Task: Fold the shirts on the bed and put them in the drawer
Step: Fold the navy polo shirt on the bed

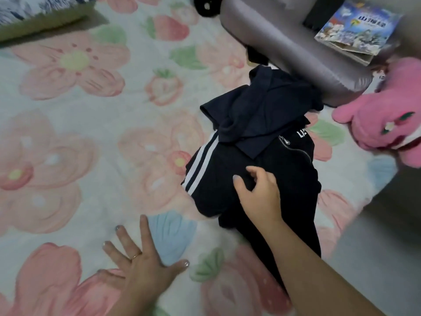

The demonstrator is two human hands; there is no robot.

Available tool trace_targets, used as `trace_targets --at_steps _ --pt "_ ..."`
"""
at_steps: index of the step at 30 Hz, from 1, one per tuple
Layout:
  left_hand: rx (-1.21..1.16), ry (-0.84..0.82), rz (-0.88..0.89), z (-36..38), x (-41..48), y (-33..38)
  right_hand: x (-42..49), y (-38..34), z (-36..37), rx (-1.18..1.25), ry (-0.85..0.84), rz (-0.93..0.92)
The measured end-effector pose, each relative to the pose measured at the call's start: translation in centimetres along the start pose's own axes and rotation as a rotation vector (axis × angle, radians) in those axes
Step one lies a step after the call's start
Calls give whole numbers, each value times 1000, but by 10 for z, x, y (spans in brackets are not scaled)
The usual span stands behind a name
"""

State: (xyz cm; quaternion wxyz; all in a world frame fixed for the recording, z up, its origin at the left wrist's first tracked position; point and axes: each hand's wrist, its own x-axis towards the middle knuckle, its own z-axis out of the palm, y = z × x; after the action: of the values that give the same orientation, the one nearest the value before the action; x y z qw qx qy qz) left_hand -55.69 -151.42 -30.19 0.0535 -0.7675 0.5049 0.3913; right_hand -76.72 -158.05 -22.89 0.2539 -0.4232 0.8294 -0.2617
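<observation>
Shirts: a loose heap of dark clothes lies on the bed [91, 133], at about 4 o'clock from the middle of the view. A striped black top [216, 190] with a zip lies nearest us, and a navy shirt [250, 110] lies crumpled across its far edge at 12 o'clock.
Right hand: the right hand [259, 192] lies on the striped black top. Its fingers curl into the cloth and the thumb is spread, so we read this grip as closing on a fold of the fabric.
Left hand: the left hand [145, 263] lies at 7 o'clock, well apart from the heap. It is flat on the sheet with straight, spread fingers, so this grip is open and holds nothing.
Done so far: nothing that we can see. Neither garment shows a clean fold, and no folded stack is in view.
Step in hand: we judge that the striped black top is being taken up first, to be drawn out of the heap and laid flat.
Left to do: both shirts have to be spread, folded and carried to the drawer. We cannot see the drawer, so we cannot say what it holds.
Around the heap: a grey bolster [296, 49] at 1 o'clock touches the navy shirt. A book [355, 28] lies beyond the bolster, a pink plush toy [382, 124] sits at 3 o'clock, and a pillow [34, 19] is at 10 o'clock.
</observation>
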Motion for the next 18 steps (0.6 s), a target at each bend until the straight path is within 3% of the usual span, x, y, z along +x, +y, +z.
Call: trace_targets --at_steps 4,9,12,14,17,18 --pt "7 -33 -78 -4 3 7 56 -11 2 48 -5 69" --pt "18 -68 -122 -3 7 8 123 -35 11 370 203 471" --pt "28 -63 -116 -2 7 6 142 -56 23 149 390 311" --pt "29 -53 -110 -1 8 5 149 -66 36 69 320 236" --pt "38 -44 -98 1 10 5 156 -66 40 97 61 379" --pt "35 -37 -87 2 11 4 156 -65 33 115 60 368"
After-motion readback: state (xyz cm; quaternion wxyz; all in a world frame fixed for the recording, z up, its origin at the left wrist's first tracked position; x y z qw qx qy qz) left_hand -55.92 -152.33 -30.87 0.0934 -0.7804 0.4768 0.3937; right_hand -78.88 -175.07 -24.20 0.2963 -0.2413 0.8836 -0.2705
